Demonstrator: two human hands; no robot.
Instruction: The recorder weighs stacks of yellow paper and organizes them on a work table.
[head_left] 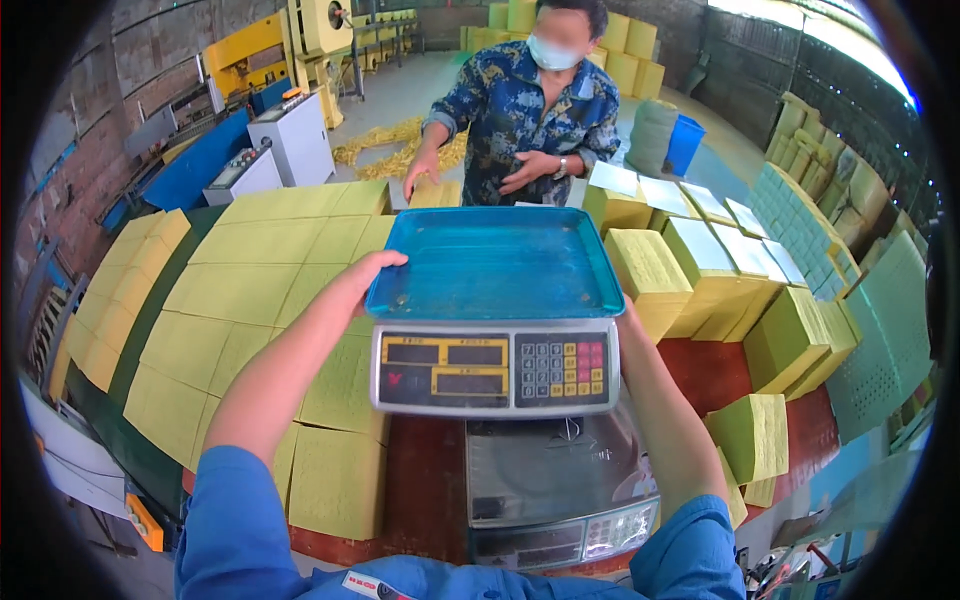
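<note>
Between my two hands is a digital weighing scale (445, 403) with a blue tray (500, 260) on top, its dark displays and keypad facing me. My left hand (374, 274) grips its left side, the thumb lying along the tray's rim and the other fingers hidden behind it. On the opposite side my right hand (630, 322) holds the scale; most of its fingers are hidden by the scale. Nothing lies in the tray. Below and nearer to me, a second scale (550, 470) with a shiny metal top sits on the reddish table (425, 480).
Yellow blocks of paper-like sheets (250, 250) fill the left. More yellow blocks (650, 265) stand at right, several topped with white sheets (700, 245). Across the table stands a masked person (530, 110) in camouflage, hands low. Behind are a blue bin (684, 145) and white cabinets (295, 140).
</note>
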